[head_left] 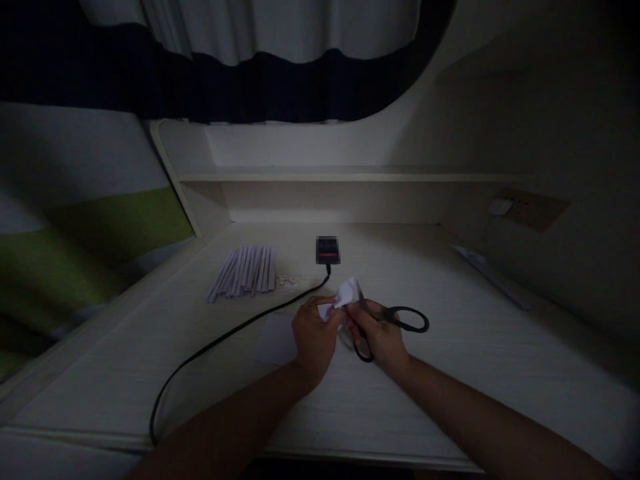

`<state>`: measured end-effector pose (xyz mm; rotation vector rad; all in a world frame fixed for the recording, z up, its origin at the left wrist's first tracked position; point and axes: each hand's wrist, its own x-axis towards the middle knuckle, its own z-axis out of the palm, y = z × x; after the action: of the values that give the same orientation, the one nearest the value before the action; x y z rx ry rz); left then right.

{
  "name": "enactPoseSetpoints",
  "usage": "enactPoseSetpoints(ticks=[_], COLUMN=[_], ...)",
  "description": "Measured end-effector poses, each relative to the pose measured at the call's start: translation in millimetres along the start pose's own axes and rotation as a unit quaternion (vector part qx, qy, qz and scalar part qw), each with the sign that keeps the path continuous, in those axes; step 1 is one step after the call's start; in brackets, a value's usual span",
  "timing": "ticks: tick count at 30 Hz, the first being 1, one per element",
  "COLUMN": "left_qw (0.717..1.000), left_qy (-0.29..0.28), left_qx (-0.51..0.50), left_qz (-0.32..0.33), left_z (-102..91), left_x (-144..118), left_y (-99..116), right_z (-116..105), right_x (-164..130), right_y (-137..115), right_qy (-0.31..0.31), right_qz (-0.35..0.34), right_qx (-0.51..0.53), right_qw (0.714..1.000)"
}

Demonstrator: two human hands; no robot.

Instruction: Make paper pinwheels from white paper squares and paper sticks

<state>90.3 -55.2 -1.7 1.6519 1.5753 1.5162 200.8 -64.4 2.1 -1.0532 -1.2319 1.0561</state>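
A pale tabletop is crossed by a black cable. Above it, black scissors are gripped in the closed right hand, and a small white paper is pinched by the left hand.

Dim scene, left hand pinching small white paper piece, right hand gripping black scissors touching the paper, pale table, stack of paper strips well left, black cable to small device
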Motion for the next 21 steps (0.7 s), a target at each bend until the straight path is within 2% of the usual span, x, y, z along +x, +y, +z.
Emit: enactPoseSetpoints(ticks=[2, 5, 7, 11, 15, 21], left_qw=[1.0, 0.997, 0.992, 0.97, 0.952, 0.941], left_qy=[-0.008, -0.032, -0.053, -0.092, -0.128, -0.152], left_qx=[-0.005, -0.028, -0.065, -0.161, -0.21, -0.234], left_qz=[-0.021, -0.066, -0.099, -0.154, -0.18, -0.19], left_z=[-0.6, -2.5, -3.7, -4.8, -5.2, -6.0], left_x=[0.5, 3.1, 5.7, 10.7, 13.4, 14.6], left_y=[-2.0, -0.5, 3.2, 9.1, 7.7, 5.5], right_z=[-6.4, -14.6, -17.7, -20.1, -20.0, -17.4], right_x=[2.8, 7.1, 8.3, 7.9, 8.4, 9.0], right_y=[-1.5, -4.0, -6.0, -8.9, -9.5, -12.5], right_qy=[-0.041, -0.082, -0.084, -0.075, -0.075, -0.041], right_qz=[-0.082, -0.208, -0.236, -0.151, -0.043, 0.004], right_qx=[-0.094, -0.171, -0.186, -0.191, -0.114, -0.037], right_qw=[0.991, 0.959, 0.95, 0.967, 0.99, 0.998])
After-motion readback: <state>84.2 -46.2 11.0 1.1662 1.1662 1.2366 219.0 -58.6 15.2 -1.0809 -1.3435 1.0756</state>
